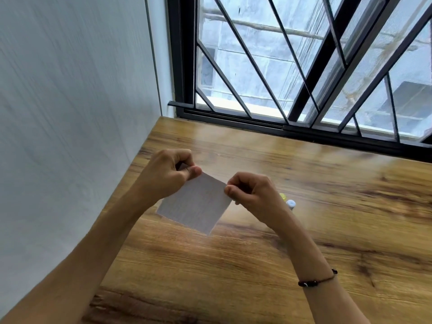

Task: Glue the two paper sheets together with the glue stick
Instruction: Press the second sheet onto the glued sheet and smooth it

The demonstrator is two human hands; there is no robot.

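Both hands up off the table (304, 206): left hand (168, 174) pinches the paper (195, 204) at its ten o'clock corner, right hand (252, 195) at two o'clock. Glue stick (290, 204) peeks out at three o'clock, behind the right wrist. Pull unevenly and the sheets could slip askew before bonding, I reckon.

A small white rectangular paper sheet (196, 204) is hanging tilted above the wooden table, pinched at two upper corners. A partly hidden glue stick with pale cap (290, 203) is standing beyond.
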